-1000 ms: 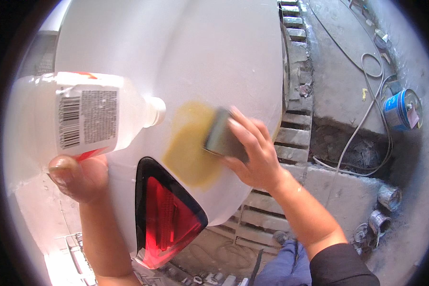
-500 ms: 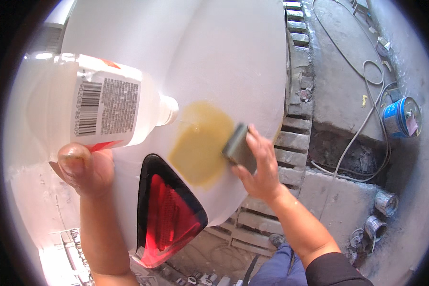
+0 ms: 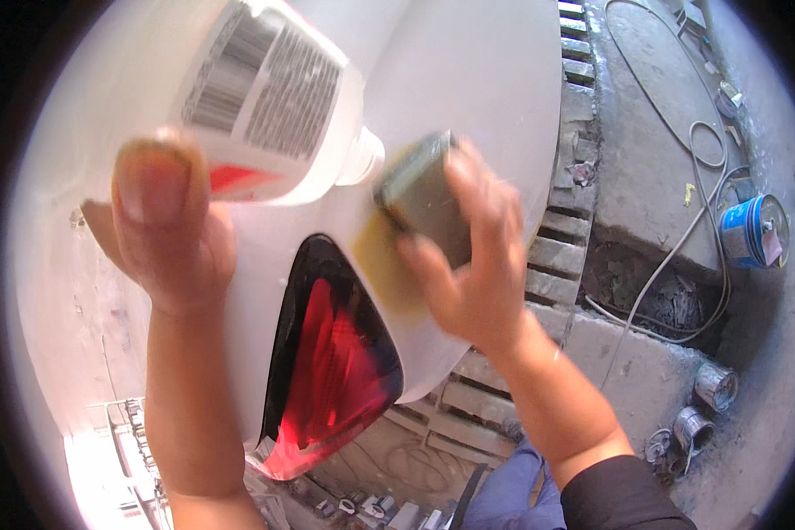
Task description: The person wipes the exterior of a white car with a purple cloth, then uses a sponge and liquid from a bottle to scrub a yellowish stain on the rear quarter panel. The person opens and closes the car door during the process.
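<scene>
My left hand (image 3: pixel 172 221) grips a white plastic bottle (image 3: pixel 278 106) with a printed label, tipped on its side with its neck toward the right. A thin brown piece (image 3: pixel 104 231) sticks out beside that hand; its kind is unclear. My right hand (image 3: pixel 486 256) holds a dark grey-green sanding block (image 3: pixel 426 199), thumb and fingers on opposite edges. The block covers much of a yellowish filler patch (image 3: pixel 387 276) on a white vehicle body panel (image 3: pixel 468 75). Below the patch sits a red tail light (image 3: pixel 336 375) with a black border.
Slatted floor grating (image 3: pixel 556 256) runs along the panel's right side. On the concrete farther right lie a pale hose (image 3: pixel 658 274), a blue paint can (image 3: pixel 744 231) and open metal tins (image 3: pixel 715 384). My legs in blue trousers (image 3: pixel 512 490) are at the lower edge.
The sanding block has moved left and up, from the patch's right edge to over it. The bottle has moved up and right and tilts more, its neck lower than its base.
</scene>
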Demonstrator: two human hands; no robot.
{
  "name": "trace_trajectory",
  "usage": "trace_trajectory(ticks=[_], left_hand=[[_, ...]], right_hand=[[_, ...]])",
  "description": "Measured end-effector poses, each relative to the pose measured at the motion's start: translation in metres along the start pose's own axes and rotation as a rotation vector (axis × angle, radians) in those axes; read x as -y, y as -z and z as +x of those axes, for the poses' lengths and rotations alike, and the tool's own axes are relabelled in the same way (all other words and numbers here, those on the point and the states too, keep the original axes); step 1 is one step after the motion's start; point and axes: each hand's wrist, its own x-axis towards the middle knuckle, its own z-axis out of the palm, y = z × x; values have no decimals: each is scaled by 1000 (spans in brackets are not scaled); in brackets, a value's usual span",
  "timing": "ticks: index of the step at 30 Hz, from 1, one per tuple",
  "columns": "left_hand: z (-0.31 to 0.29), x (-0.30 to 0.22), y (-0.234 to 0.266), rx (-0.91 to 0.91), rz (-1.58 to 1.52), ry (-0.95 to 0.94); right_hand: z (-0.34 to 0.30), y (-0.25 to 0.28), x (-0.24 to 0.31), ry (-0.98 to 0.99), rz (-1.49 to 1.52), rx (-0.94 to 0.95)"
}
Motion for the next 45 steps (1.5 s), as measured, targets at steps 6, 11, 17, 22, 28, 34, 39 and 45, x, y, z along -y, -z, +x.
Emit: trace_trajectory(ticks=[6, 11, 17, 22, 28, 34, 39, 45], left_hand=[[34, -5, -9, 189, 307, -414], [38, 9, 12, 157, 922, -928], [40, 16, 5, 93, 334, -309], [31, 7, -3, -6, 82, 38], [25, 3, 10, 102, 524, -332], [35, -5, 11, 99, 798, -723], [35, -3, 6, 78, 808, -771], [36, -7, 1, 82, 1020, -893]], right_hand=[[-80, 3, 30, -111, 19, 58], [-15, -5, 26, -45, -47, -25], [-66, 1, 29, -53, -54, 31], [-25, -7, 36, -26, -35, -8], [-61, -2, 31, -19, 7, 36], [-5, -7, 35, -8, 39, 27], [-67, 4, 29, -71, 64, 72], [11, -6, 36, 29, -30, 63]])
